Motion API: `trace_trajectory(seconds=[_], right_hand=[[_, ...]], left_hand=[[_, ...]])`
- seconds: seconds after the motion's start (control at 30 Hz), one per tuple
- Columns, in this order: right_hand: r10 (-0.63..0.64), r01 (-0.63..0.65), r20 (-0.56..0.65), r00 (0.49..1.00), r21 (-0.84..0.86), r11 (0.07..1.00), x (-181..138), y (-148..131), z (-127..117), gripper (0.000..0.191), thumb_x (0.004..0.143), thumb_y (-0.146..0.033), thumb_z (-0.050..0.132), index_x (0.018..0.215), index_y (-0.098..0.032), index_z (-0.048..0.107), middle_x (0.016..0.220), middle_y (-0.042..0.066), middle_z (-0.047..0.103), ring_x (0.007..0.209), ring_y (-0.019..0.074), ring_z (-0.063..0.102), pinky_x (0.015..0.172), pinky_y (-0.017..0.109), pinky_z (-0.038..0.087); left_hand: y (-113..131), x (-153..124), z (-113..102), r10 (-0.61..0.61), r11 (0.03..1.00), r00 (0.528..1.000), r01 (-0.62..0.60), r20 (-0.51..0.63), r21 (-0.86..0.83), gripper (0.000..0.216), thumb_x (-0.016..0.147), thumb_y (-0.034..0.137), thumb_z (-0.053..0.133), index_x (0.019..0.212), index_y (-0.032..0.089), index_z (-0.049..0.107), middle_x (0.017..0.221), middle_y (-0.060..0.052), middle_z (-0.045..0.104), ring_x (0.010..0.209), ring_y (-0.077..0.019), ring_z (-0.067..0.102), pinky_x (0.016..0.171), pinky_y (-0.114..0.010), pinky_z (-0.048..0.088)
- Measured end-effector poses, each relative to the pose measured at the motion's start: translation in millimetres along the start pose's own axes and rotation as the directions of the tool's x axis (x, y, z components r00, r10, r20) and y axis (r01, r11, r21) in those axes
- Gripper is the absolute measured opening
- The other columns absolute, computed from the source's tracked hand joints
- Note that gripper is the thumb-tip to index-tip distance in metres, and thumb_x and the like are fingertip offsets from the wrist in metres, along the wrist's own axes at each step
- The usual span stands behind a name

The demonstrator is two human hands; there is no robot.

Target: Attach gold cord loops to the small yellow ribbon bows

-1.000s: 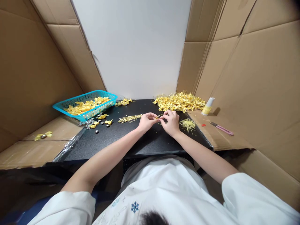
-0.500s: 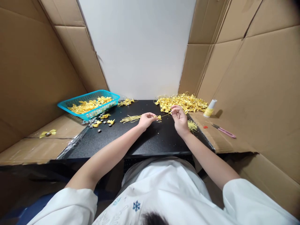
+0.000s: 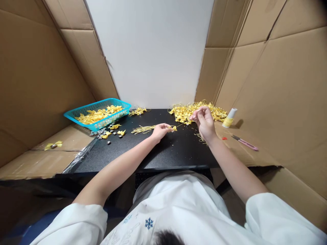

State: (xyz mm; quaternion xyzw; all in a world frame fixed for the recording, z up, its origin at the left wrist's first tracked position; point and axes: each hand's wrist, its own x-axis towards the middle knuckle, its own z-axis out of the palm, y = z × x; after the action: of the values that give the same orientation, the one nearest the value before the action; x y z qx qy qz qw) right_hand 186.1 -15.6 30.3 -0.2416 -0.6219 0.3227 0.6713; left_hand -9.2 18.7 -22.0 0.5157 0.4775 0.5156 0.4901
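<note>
**Yellow bow (image 3: 174,128) in the left hand (image 3: 161,131), its thin cord (image 3: 182,124) running to the right hand (image 3: 203,121)**

The left hand pinches the bow between thumb and fingers, over the middle of the black counter (image 3: 150,153). The right hand, raised off to the right, has its fingertips closed on the cord, stretched nearly straight between the two hands (those fingertips are slightly blurred). A bundle of gold cords (image 3: 142,129) lies just beside the left hand.

Behind the right hand, a heap of yellow ribbon (image 3: 180,114) spreads along the back; thread clippings (image 3: 200,137) show near its wrist, partly hidden. Farther right, on cardboard (image 3: 244,159), stand a white cone wound with yellow thread (image 3: 230,118) and, lying flat, a red scrap (image 3: 224,138) and a pink-handled cutter (image 3: 245,143).

On the left, a turquoise basket (image 3: 95,127) holds many yellow ribbon pieces (image 3: 95,116). Silvery beads (image 3: 109,142) and a few loose bows (image 3: 121,132) lie in front of it.
</note>
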Motion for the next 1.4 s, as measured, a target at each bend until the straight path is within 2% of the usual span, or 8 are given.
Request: trace_trajectory(seconds=[0.2, 0.43, 0.57, 0.73, 1.03, 1.13, 1.23, 1.4], right_hand=[[0.037, -0.038, 0.03, 0.999, 0.009, 0.999, -2, 4, 4, 0.032, 0.089, -0.056, 0.053, 0.088, -0.026, 0.04, 0.069, -0.005, 0.042, 0.054, 0.0087, 0.043, 0.059, 0.026, 0.05], [-0.026, 0.026, 0.005, 1.0, -0.075, 0.997, 14, 0, -2, 0.032, 0.089, -0.055, 0.053, 0.085, -0.026, 0.042, 0.07, -0.003, 0.042, 0.059, 0.0098, 0.044, 0.055, 0.023, 0.045], [-0.086, 0.083, -0.034, 0.996, -0.071, 0.994, 28, 0, -6, 0.028, 0.09, -0.052, 0.053, 0.086, -0.026, 0.044, 0.071, -0.002, 0.043, 0.059, 0.0093, 0.043, 0.053, 0.022, 0.042], [-0.084, 0.08, -0.038, 0.996, -0.094, 0.992, 41, 1, -12, 0.026, 0.09, -0.052, 0.053, 0.088, -0.026, 0.046, 0.072, -0.001, 0.044, 0.059, 0.0097, 0.042, 0.052, 0.023, 0.041], [-0.124, 0.119, -0.044, 0.991, -0.111, 0.987, 45, 0, -18, 0.022, 0.091, -0.047, 0.053, 0.086, -0.026, 0.048, 0.07, -0.002, 0.044, 0.057, 0.0092, 0.041, 0.048, 0.022, 0.037], [-0.143, 0.138, -0.062, 0.988, -0.089, 0.986, 43, -3, -17, 0.023, 0.091, -0.046, 0.054, 0.085, -0.026, 0.046, 0.07, -0.002, 0.043, 0.057, 0.009, 0.042, 0.049, 0.022, 0.037], [-0.134, 0.129, -0.061, 0.989, -0.086, 0.988, 34, -2, -11, 0.024, 0.09, -0.048, 0.054, 0.087, -0.026, 0.045, 0.069, -0.003, 0.045, 0.058, 0.0095, 0.044, 0.052, 0.023, 0.039], [0.017, 0.0, 0.122, 0.992, -0.137, 0.991, -5, 15, 3, 0.025, 0.092, -0.05, 0.046, 0.089, -0.025, 0.044, 0.056, -0.007, 0.04, 0.05, 0.0101, 0.039, 0.051, 0.024, 0.034]], left_hand=[[1, 1, -1, -0.098, 0.991, 0.995, 0.101, 0.033, -0.088, 0.03, 0.051, 0.016, 0.085, 0.07, 0.014, 0.062, 0.068, -0.003, 0.07, 0.066, -0.0123, 0.066, 0.062, -0.021, 0.047], [3, -1, 1, -0.164, 0.977, 0.98, 0.177, 0.116, -0.118, 0.031, 0.053, 0.013, 0.086, 0.07, 0.013, 0.059, 0.064, -0.004, 0.068, 0.061, -0.0118, 0.065, 0.063, -0.024, 0.054], [2, -1, 0, -0.189, 0.977, 0.975, 0.199, 0.118, -0.079, 0.03, 0.054, 0.012, 0.085, 0.068, 0.013, 0.059, 0.063, -0.004, 0.068, 0.059, -0.0113, 0.064, 0.063, -0.024, 0.054], [2, -1, -1, -0.205, 0.971, 0.968, 0.22, 0.144, -0.095, 0.028, 0.055, 0.01, 0.085, 0.067, 0.013, 0.06, 0.064, -0.006, 0.069, 0.059, -0.0111, 0.064, 0.063, -0.024, 0.055], [4, 0, 1, -0.246, 0.962, 0.961, 0.258, 0.129, -0.088, 0.025, 0.055, 0.006, 0.082, 0.064, 0.013, 0.06, 0.062, -0.006, 0.068, 0.057, -0.011, 0.064, 0.062, -0.022, 0.053], [4, -2, 3, -0.233, 0.969, 0.965, 0.241, 0.118, -0.058, 0.026, 0.055, 0.007, 0.083, 0.064, 0.013, 0.059, 0.063, -0.005, 0.068, 0.057, -0.0106, 0.063, 0.062, -0.022, 0.053], [2, -5, 3, -0.152, 0.986, 0.977, 0.16, 0.147, -0.044, 0.024, 0.055, 0.01, 0.083, 0.068, 0.013, 0.063, 0.063, -0.003, 0.068, 0.058, -0.0094, 0.061, 0.062, -0.022, 0.051], [0, -8, 3, -0.075, 0.995, 0.974, 0.087, 0.213, -0.043, 0.014, 0.059, 0.009, 0.075, 0.072, 0.011, 0.071, 0.062, -0.003, 0.067, 0.051, -0.0058, 0.051, 0.056, -0.021, 0.044]])
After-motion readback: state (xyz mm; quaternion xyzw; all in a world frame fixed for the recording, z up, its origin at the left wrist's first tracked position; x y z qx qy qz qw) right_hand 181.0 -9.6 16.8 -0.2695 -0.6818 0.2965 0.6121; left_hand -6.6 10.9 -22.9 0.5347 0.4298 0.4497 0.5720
